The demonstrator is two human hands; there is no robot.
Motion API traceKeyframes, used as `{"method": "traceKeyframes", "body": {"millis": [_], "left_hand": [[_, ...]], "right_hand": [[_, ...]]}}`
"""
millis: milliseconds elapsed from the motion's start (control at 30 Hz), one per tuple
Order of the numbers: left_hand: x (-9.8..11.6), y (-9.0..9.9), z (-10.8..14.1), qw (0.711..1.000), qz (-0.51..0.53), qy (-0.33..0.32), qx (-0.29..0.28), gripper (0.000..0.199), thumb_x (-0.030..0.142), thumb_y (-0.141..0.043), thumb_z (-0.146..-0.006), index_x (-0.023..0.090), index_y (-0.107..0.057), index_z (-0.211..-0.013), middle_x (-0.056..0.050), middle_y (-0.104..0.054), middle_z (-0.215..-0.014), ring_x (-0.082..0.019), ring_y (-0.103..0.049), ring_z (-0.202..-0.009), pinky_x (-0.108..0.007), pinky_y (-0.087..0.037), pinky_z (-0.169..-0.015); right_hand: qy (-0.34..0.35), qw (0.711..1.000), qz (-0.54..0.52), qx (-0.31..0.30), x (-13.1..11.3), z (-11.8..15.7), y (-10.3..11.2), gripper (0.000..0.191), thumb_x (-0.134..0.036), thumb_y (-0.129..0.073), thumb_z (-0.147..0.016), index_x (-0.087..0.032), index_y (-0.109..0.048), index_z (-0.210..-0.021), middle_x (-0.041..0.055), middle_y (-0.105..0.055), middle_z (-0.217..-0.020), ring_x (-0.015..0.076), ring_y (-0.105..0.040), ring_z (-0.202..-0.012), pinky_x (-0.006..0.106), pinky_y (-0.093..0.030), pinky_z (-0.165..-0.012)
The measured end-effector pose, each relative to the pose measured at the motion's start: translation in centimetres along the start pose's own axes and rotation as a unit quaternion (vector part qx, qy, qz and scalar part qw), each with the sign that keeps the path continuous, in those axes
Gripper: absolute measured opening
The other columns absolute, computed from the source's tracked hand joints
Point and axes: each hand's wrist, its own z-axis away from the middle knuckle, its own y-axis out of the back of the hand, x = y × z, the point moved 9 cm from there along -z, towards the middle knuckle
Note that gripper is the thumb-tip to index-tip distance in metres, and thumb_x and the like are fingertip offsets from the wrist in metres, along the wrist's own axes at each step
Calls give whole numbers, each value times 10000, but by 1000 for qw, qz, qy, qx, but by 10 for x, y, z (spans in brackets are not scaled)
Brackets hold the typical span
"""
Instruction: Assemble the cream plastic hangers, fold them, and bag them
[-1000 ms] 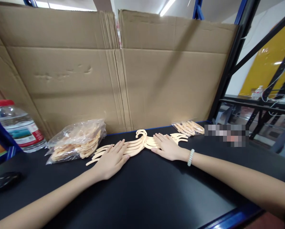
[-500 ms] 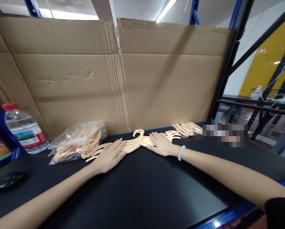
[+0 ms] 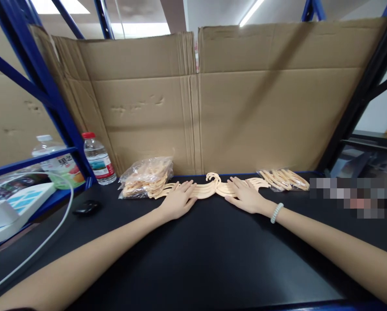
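Several cream-coloured clothes hangers (image 3: pixel 203 190) lie flat and overlapping on the black tabletop (image 3: pixel 199 250), their hooks bunched together at the middle and pointing away from me. My left hand (image 3: pixel 177 201) rests flat on the hangers' left side, fingers extended. On the right side lies my right hand (image 3: pixel 246 196), also flat with its fingers stretched out; a pale beaded bracelet circles that wrist. Left of my left hand sits a clear plastic bag (image 3: pixel 148 172) of similar cream pieces. A smaller clear bag (image 3: pixel 284 179) of cream pieces lies to the right of the hangers.
Cardboard panels (image 3: pixel 141 108) stand along the table's back. At the left are a red-capped water bottle (image 3: pixel 99 160), a black mouse (image 3: pixel 87 208), a white power strip (image 3: pixel 27 205) and a white cable (image 3: pixel 62 224). Blue frame posts (image 3: pixel 55 103) rise there. A blurred-out patch covers the right side.
The camera view has turned left, so the scene sits further right and more of the left side shows. Both hands stay flat on the hangers.
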Motion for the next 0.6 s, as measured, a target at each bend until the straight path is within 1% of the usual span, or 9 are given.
{"method": "traceKeyframes", "body": {"millis": [100, 200, 267, 367, 467, 533, 600], "left_hand": [[15, 9, 14, 1000, 0, -16, 12, 516, 319, -375, -958, 84, -383, -1418, -185, -385, -1486, -289, -323, -1394, -534, -200, -1149], [32, 12, 31, 999, 10, -46, 3, 552, 383, -408, -952, 117, -366, -1434, -157, -393, -1487, -276, -325, -1395, -517, -251, -1141], [39, 12, 41, 998, 28, -59, -1, 548, 401, -413, -953, 134, -377, -1430, -156, -398, -1484, -281, -338, -1388, -516, -294, -1124], [40, 13, 49, 997, 43, -55, 13, 501, 372, -432, -950, 150, -429, -1399, -150, -427, -1468, -281, -356, -1379, -504, -303, -1125], [34, 16, 51, 998, 40, -38, 37, 470, 339, -444, -943, 147, -463, -1372, -149, -454, -1451, -285, -377, -1366, -504, -327, -1113], [32, 18, 52, 997, 41, -36, 50, 441, 314, -462, -931, 148, -497, -1338, -146, -484, -1427, -290, -410, -1341, -504, -350, -1097], [33, 22, 53, 996, 47, -38, 62, 402, 283, -485, -915, 156, -536, -1293, -139, -525, -1383, -287, -454, -1298, -491, -381, -1073]], "right_hand": [[24, 999, 3, 41, -9, 13, 10, 646, -493, -381, -931, -64, -405, -1413, 209, -392, -1474, 342, -301, -1395, 561, -233, -1117], [51, 995, -11, 86, -20, 29, 21, 547, -395, -432, -925, -82, -446, -1374, 206, -460, -1422, 328, -391, -1338, 546, -315, -1081], [71, 991, -29, 114, -26, 37, 28, 448, -308, -465, -909, -129, -501, -1317, 184, -527, -1347, 310, -469, -1261, 525, -385, -1028], [92, 984, -40, 144, -32, 43, 38, 300, -204, -485, -884, -180, -600, -1160, 143, -597, -1175, 284, -542, -1116, 483, -455, -930], [98, 984, -36, 143, -33, 43, 41, 204, -174, -482, -889, -183, -651, -1002, 116, -607, -1018, 261, -565, -974, 442, -485, -836], [96, 986, -38, 132, -30, 42, 40, 191, -170, -486, -890, -177, -656, -977, 109, -600, -975, 252, -566, -939, 422, -491, -813], [85, 988, -44, 124, -24, 42, 40, 194, -167, -495, -886, -169, -654, -995, 110, -599, -969, 250, -570, -947, 411, -493, -821]]}}
